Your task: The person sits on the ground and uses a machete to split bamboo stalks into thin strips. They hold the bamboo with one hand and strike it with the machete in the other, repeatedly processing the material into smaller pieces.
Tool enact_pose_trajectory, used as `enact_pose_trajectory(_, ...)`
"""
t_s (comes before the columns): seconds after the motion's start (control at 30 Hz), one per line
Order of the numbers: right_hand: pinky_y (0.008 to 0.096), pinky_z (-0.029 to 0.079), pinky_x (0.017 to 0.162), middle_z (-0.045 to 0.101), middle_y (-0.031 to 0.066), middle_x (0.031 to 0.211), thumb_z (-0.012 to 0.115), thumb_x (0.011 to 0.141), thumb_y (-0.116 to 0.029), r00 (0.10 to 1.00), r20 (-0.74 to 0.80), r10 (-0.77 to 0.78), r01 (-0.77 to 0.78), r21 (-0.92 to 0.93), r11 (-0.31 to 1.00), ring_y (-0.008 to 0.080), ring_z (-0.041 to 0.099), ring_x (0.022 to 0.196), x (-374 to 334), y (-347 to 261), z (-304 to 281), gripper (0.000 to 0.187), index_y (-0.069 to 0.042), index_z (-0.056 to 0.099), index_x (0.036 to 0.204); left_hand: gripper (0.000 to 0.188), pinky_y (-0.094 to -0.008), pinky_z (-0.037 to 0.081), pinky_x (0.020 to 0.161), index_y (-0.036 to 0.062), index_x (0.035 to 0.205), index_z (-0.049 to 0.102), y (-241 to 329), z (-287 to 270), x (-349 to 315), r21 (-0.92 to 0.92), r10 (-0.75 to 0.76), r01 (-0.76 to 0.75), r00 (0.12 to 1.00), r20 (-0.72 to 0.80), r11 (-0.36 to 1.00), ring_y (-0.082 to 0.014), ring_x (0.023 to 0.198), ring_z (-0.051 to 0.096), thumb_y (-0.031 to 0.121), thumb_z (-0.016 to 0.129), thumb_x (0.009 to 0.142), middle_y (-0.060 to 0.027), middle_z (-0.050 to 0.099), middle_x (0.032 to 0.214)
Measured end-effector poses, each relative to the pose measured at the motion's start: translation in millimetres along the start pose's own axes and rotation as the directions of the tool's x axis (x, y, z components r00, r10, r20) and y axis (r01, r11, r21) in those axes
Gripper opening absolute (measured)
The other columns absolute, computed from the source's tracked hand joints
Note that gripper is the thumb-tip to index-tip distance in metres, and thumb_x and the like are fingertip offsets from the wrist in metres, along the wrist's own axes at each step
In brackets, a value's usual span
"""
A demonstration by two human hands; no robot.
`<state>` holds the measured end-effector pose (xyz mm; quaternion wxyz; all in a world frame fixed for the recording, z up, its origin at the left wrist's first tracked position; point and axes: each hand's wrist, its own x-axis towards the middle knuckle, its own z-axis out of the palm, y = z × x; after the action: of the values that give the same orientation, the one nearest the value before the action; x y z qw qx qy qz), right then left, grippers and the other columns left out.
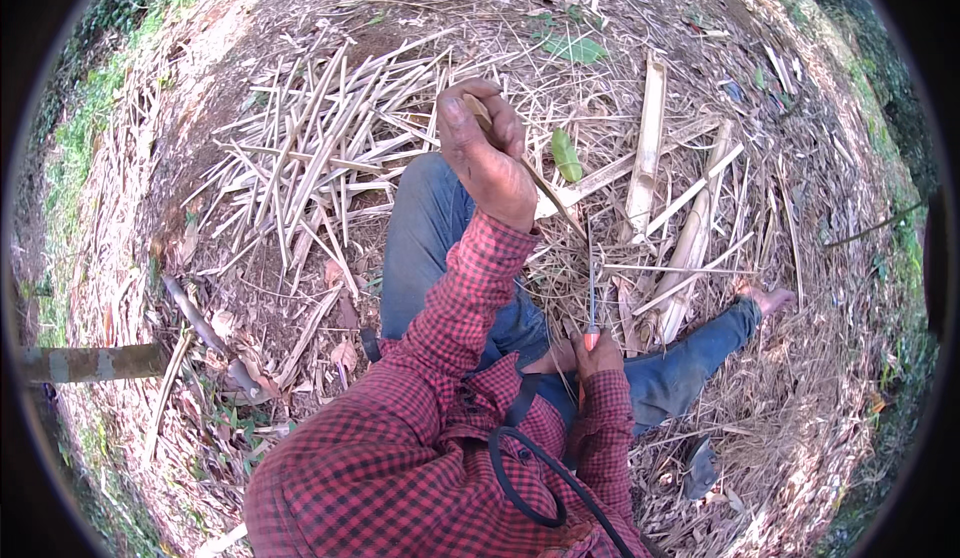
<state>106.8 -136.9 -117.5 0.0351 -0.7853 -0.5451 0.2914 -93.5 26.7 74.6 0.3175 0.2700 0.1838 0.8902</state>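
My left hand (485,158) is raised over my bent left knee, fingers closed round the tan wooden handle of what looks like a long, narrow, curved knife (551,194). Its dark blade slants down to the right. Low by my lap, my right hand (602,355) grips the orange handle of a slim, straight metal tool, apparently a file (592,293). The file points away from me, and its far end comes close to the knife's tip; whether they touch I cannot tell.
A loose heap of split pale sticks (325,148) lies beyond my left knee. Split bamboo-like pieces (648,148) and a green leaf (566,155) lie ahead. A dark curved branch (195,313) is at left, near a post (95,363). A black cord (497,448) hangs over my shirt.
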Motion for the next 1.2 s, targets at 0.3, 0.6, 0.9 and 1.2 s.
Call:
enact_pose_trajectory(0.3, 0.0454, 0.045, 0.084, 0.051, 0.0327, 0.105, 0.059, 0.078, -0.046, 0.999, 0.049, 0.018, -0.023, 0.105, 0.994, 0.0450, 0.055, 0.095, -34, -33, -27, 0.064, 0.004, 0.045, 0.115, 0.032, -0.0188, 0.023, 0.036, 0.0104, 0.072, 0.042, 58, 13, 4, 0.284, 0.172, -0.157, 0.985, -0.026, 0.946, -0.0045, 0.041, 0.025, 0.031, 0.040, 0.096, 0.0039, 0.028, 0.052)
enact_pose_trajectory(0.6, 0.0292, 0.048, 0.042, 0.057, 0.0096, 0.063, 0.060, 0.083, -0.034, 0.918, 0.396, -0.016, -0.345, 0.818, 0.461, 0.0182, 0.055, 0.043, -28, -15, -31, 0.041, 0.000, 0.049, 0.103, 0.021, -0.0199, 0.022, 0.040, 0.0072, 0.084, 0.051, 107, 18, 68, 0.072, 0.216, -0.236, 0.952, 0.215, 0.969, -0.0065, 0.044, 0.027, 0.027, 0.051, 0.090, 0.0029, 0.031, 0.057)
enact_pose_trajectory(0.9, 0.0301, 0.050, 0.053, 0.060, 0.0104, 0.073, 0.061, 0.082, -0.021, 0.981, -0.106, -0.161, 0.173, 0.852, 0.495, 0.0193, 0.061, 0.057, -70, -9, -39, 0.040, 0.001, 0.048, 0.112, 0.026, -0.0248, 0.035, 0.048, 0.0075, 0.083, 0.051, 17, 2, 39, 0.131, 0.021, -0.066, 0.947, 0.319, 0.989, -0.0096, 0.052, 0.040, 0.031, 0.047, 0.093, 0.0006, 0.041, 0.062)
enact_pose_trajectory(1.2, 0.0364, 0.048, 0.064, 0.062, 0.0145, 0.070, 0.065, 0.075, -0.025, 0.874, -0.267, -0.405, 0.478, 0.330, 0.814, 0.0275, 0.064, 0.066, -60, -86, -80, 0.039, 0.000, 0.054, 0.103, 0.034, -0.0226, 0.023, 0.037, 0.0120, 0.067, 0.041, 30, -3, 28, -0.116, -0.128, 0.247, 0.784, 0.607, 0.962, -0.0062, 0.037, 0.024, 0.035, 0.043, 0.092, 0.0033, 0.030, 0.049)
